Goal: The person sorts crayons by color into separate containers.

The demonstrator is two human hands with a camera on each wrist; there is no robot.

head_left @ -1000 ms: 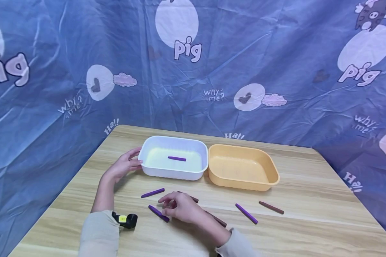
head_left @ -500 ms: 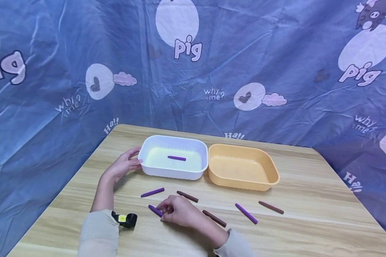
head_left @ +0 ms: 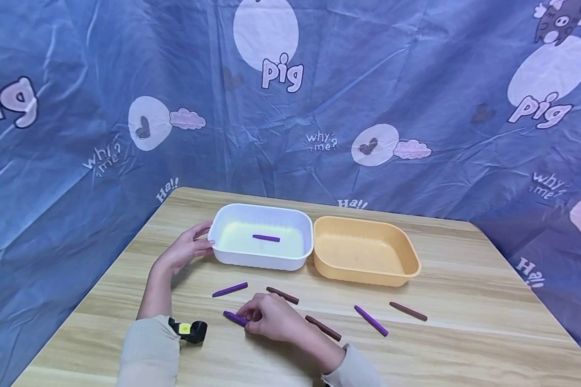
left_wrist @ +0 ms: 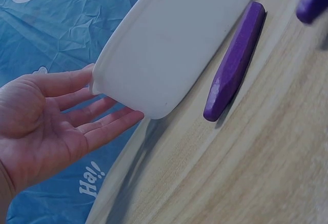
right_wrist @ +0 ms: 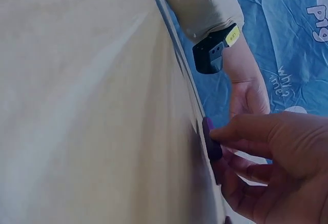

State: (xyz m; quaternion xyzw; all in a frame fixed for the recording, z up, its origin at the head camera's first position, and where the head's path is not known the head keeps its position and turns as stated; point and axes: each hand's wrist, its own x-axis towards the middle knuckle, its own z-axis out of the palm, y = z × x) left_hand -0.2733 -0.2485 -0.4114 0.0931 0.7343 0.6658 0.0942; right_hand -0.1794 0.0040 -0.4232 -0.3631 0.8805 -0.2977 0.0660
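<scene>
My right hand (head_left: 274, 318) pinches a purple crayon (head_left: 234, 318) between thumb and fingertips, close over the front middle of the table. The right wrist view shows the thumb on this crayon (right_wrist: 210, 141), whose far part the fingers hide. My left hand (head_left: 186, 251) touches the left end of a white plastic tub (head_left: 259, 261), its fingers extended against the end wall and rim. Inside the tub lies one purple crayon (head_left: 266, 238). Between the hands, another purple crayon (head_left: 229, 289) rests on the wood, also large in the left wrist view.
An orange tub (head_left: 368, 276) stands against the white tub's right side. Brown crayons lie right of the right hand's fingers: one behind the hand (head_left: 283, 295), one by the wrist (head_left: 323, 328), one farther right (head_left: 409, 312). A purple crayon (head_left: 370, 320) lies between. Patterned blue cloth surrounds the table.
My right hand has come down onto the purple crayon and pinched it; the crayon has turned slightly flatter in the head view. My left hand has stayed at the white tub.
</scene>
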